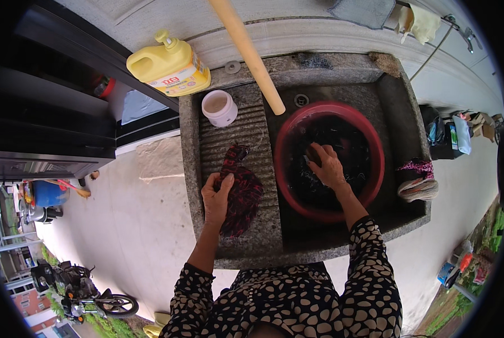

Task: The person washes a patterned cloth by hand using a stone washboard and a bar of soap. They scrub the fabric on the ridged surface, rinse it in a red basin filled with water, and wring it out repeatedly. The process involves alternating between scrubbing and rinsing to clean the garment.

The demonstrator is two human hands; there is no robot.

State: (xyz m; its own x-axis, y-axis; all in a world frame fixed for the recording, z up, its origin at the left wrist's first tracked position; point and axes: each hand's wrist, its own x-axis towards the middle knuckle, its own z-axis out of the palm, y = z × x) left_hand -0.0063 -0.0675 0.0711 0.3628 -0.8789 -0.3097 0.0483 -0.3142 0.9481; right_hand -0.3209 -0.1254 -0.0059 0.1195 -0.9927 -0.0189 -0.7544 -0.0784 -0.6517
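My left hand (216,197) is closed on a dark red and black patterned cloth (243,197), which lies bunched on the ribbed stone washboard (212,143) of a sink. Over the red plastic basin (281,163) I hold my right hand (326,168), its fingers curled toward the thumb. Whatever they may grip cannot be made out. Dark water with wet, dark material (342,138) fills the basin. On the washboard's far end stands a small pinkish-white tub (220,109).
A yellow pump jug (170,67) stands beyond the sink's far left corner. A pale pipe (249,56) slants down into the sink near its drain (301,100). Pink and grey cloths (418,188) hang over the right rim. A motorcycle (85,293) is parked at lower left.
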